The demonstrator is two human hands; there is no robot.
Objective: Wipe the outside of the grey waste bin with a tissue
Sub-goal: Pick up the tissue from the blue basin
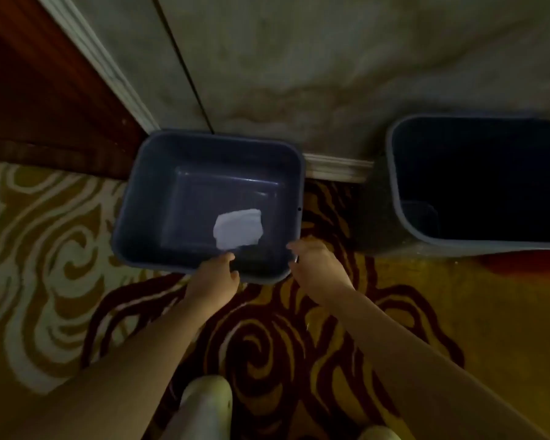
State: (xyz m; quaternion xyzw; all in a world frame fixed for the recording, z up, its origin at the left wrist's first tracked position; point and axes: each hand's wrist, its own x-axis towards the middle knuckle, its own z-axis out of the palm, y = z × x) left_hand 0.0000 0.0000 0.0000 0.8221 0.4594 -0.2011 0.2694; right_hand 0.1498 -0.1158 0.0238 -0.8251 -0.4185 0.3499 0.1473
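Observation:
A grey rectangular waste bin (146, 173) stands on the patterned carpet against the wall, seen from above. A crumpled white tissue (238, 228) lies inside it near the front wall. My left hand (215, 274) grips the bin's near rim, thumb over the edge. My right hand (315, 265) rests against the bin's near right corner, on the outside. Its fingers curve around the corner, and whether they hold anything is hidden.
A second, darker bin (400, 198) stands to the right against the wall. A white skirting board (337, 168) runs behind both bins. A dark wooden door frame (45, 100) is at the left. A pale shoe (204, 404) shows at the bottom.

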